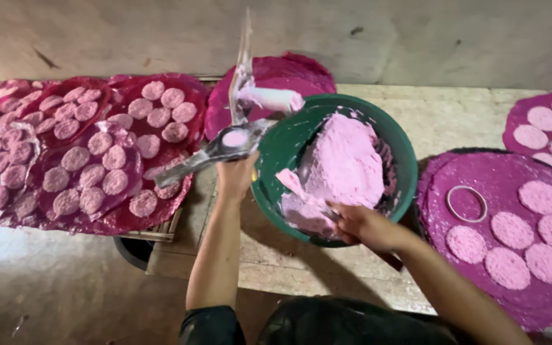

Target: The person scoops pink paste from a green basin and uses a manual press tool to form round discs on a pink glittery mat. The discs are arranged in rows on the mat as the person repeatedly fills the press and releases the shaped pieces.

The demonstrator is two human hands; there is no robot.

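Green bowl (398, 150) of pink paste (343, 169), tilted toward the person between both hands so the paste slides near: left hand (236, 176) clenched on its rim, right hand (365, 225) closed on a tool in the paste; discs on mats (480, 306) either side

Dim overhead light; corners fall into shadow, wide-angle bending at edges, motion blur above the left hand (236, 179).
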